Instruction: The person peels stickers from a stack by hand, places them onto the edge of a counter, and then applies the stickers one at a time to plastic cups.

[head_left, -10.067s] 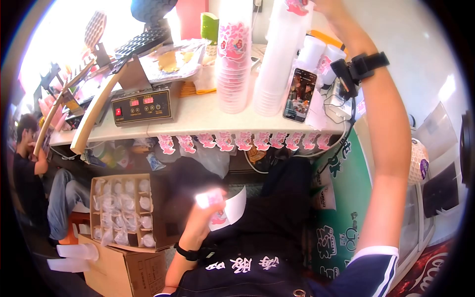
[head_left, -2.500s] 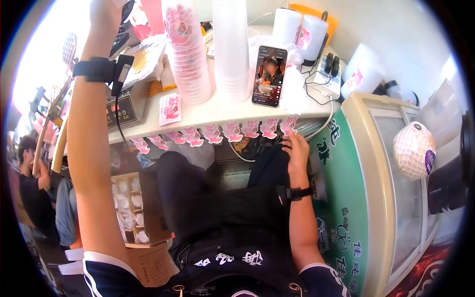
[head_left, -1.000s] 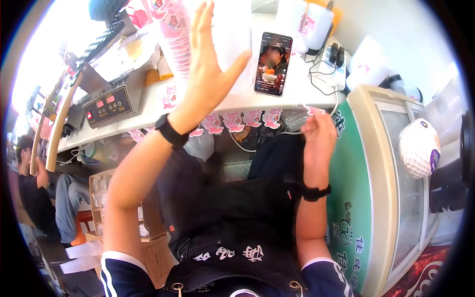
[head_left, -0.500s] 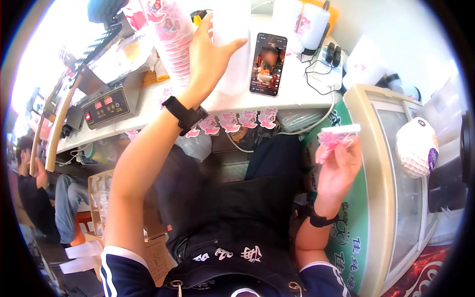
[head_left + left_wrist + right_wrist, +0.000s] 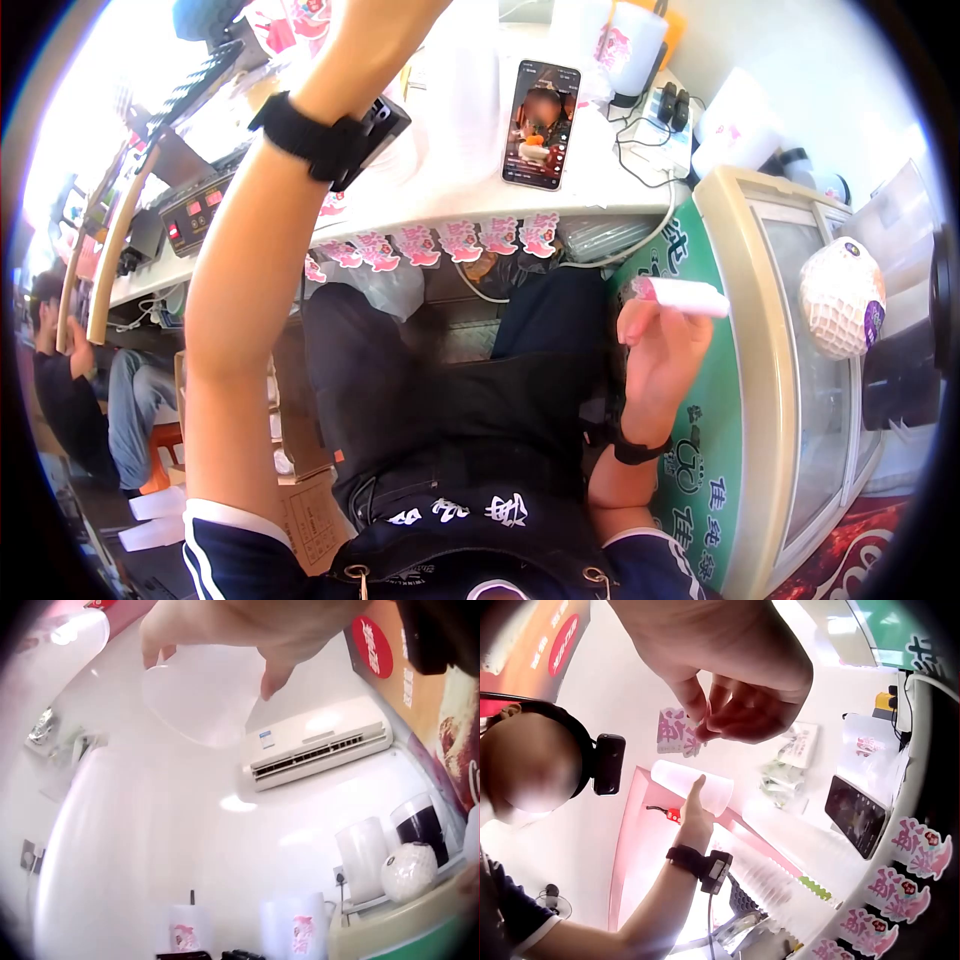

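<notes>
My left hand [image 5: 385,40] reaches up past the top of the head view. In the left wrist view its fingers and thumb hold a translucent plastic cup [image 5: 202,697]; the right wrist view shows that cup tilted sideways. My right hand [image 5: 668,345] is raised beside the green-sided freezer and pinches a pink-printed sticker [image 5: 676,731]. The sticker's white face [image 5: 690,297] points toward the head camera. Similar pink stickers [image 5: 460,242] hang in a row from the counter's front edge. A tall stack of plain cups [image 5: 462,100] stands behind them.
A phone [image 5: 541,125] leans upright on the counter [image 5: 480,205]. Cables and a power strip [image 5: 655,148] lie to its right. The freezer [image 5: 745,300] borders the right side. A heating machine [image 5: 190,215] sits at left, and another person [image 5: 70,390] sits beyond.
My right hand has taken a sticker from the row's right end and drawn it right and down toward me. The left hand, spread beside the stacks half a second ago, now holds a cup higher up.
</notes>
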A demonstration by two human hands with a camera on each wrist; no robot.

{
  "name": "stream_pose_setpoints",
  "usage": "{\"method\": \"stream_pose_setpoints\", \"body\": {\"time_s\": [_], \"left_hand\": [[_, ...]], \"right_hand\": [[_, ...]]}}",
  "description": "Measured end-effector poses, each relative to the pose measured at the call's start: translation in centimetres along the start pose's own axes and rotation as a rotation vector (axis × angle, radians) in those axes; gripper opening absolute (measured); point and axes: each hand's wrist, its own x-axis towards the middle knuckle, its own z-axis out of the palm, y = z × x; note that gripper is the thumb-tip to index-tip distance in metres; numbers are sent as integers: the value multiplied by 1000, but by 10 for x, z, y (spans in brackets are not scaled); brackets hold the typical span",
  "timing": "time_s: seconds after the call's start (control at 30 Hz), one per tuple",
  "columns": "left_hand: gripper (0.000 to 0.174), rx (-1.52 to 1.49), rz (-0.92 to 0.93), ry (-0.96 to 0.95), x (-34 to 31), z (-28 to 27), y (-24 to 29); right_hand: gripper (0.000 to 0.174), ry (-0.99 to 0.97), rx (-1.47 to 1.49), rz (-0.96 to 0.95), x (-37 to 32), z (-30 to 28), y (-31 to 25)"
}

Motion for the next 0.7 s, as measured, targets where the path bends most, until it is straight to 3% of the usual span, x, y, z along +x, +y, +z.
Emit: {"method": "stream_pose_setpoints", "body": {"time_s": [0.03, 0.1, 0.13, 0.17, 0.23, 0.3, 0.37, 0.4, 0.47, 0.5, 0.57, 0.6, 0.7], "left_hand": [[79, 3, 1, -1, -6, -5, 12], [101, -274, -308, -217, -29, -21, 56], [86, -228, -388, -294, -42, -30, 61], [71, -184, -465, -371, -62, -37, 62], [97, -344, -532, -374, -112, -38, 71], [96, -424, -635, -376, -157, -42, 75], [84, -658, -787, -261, -198, -39, 77], [84, -664, -788, -260, -210, -41, 75], [76, -577, -806, -324, -232, -46, 71], [99, -485, -860, -388, -244, -47, 68], [83, -682, -802, -361, -236, -49, 79], [93, -717, -926, -278, -231, -48, 87], [95, -858, -888, -191, -240, -51, 86]], "right_hand": [[12, -2, 3, 1, -2, 2, 0], [9, 14, 188, -87, -7, 8, 1], [11, -37, 203, -91, -10, 14, -3], [25, -104, 107, -109, -14, 18, -4], [27, -263, 171, -84, -16, 28, -14], [34, -311, 207, -100, -24, 38, -14], [33, -362, 231, -26, -32, 38, -7], [27, -197, 178, 137, -45, 34, -8], [34, -214, 81, 322, -45, 51, -15], [36, -267, 110, 400, -38, 53, -12], [40, -310, 93, 497, -32, 54, -9], [41, -309, 119, 519, -33, 56, -11], [42, -311, 139, 586, -32, 58, -12]]}}
